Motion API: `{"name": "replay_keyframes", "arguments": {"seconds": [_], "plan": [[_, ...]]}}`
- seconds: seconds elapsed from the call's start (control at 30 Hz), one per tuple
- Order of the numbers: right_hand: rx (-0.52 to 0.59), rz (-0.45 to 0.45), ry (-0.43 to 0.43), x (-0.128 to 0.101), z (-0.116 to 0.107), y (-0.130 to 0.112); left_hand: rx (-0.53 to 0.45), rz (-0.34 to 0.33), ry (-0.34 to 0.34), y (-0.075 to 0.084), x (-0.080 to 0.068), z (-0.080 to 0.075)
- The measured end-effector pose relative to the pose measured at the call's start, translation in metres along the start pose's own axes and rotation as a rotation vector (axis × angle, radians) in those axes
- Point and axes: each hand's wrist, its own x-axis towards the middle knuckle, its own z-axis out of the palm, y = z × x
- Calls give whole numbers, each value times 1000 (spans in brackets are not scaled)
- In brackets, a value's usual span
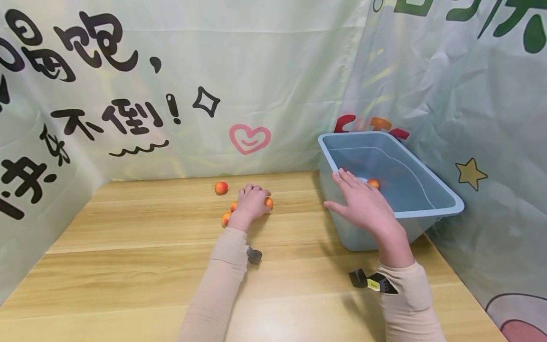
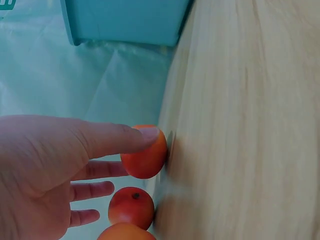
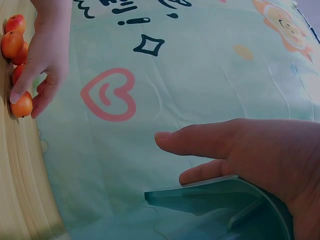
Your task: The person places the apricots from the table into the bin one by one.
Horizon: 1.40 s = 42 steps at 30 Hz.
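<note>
A person's left hand (image 1: 253, 203) lies curled over a cluster of small orange fruits on a pale wooden table (image 1: 128, 266), thumb and fingers closing round one fruit (image 1: 268, 203) at the thumb side. The left wrist view shows the thumb tip pressed to that fruit's (image 2: 145, 152) top, two more fruits (image 2: 131, 207) just beyond the fingers. The right hand (image 1: 363, 202) hangs spread and empty, fingers straight, above the near rim of a blue plastic tub (image 1: 431, 178); a single orange fruit (image 1: 373, 183) already lies on the tub floor just past its fingertips. Another loose fruit (image 1: 221, 188) sits on the table beyond the left hand, apart from the cluster, and two others (image 1: 226, 219) peek out at the wrist side of the left hand.

The likely trouble lies in the left hand's hold. The fruits are round and smooth, and a pinch taken near the top rather than across the middle may let the fruit squirt free. The neighbours lie so close that curling fingers may nudge them, sending them rolling across the table towards its edge. The tub's tall near wall could catch a fruit carried too low.
</note>
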Motion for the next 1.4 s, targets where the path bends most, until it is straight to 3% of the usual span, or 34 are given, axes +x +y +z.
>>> {"name": "replay_keyframes", "arguments": {"seconds": [0.27, 0.77, 1.4], "plan": [[2, -1, 0, 0, 0, 0, 27, 10, -4, 1, 0, 3], [8, 9, -9, 0, -1, 0, -8, 20, -7, 4, -1, 0], [11, 13, -17, 1, -1, 0, -43, 111, 115, 19, 0, -12]]}}
